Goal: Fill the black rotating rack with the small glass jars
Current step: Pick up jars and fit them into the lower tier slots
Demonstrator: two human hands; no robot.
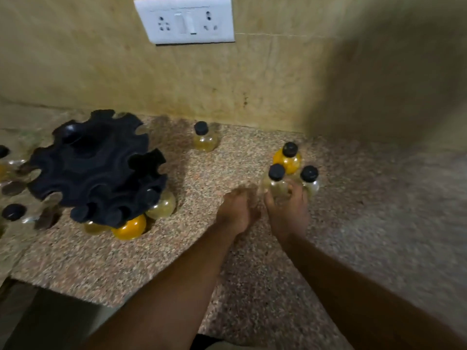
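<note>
The rack (pixel 96 165) stands at the left of the counter (pixel 227 261), with a few jars hung in its lower front notches. The right hand (pixel 286 213) is wrapped around a pale jar (pixel 275 184) in a cluster of three. The left hand (pixel 238 213) lies beside it, blurred; its grip cannot be told. One jar (pixel 203 137) stands alone near the wall (pixel 252 84).

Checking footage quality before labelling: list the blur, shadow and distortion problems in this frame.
Head view: motion blur smears the left hand and the jars at the left edge; a heavy shadow darkens the wall on the right; wide-angle distortion tilts the socket plate; the black rack loses detail in dim light.
</note>
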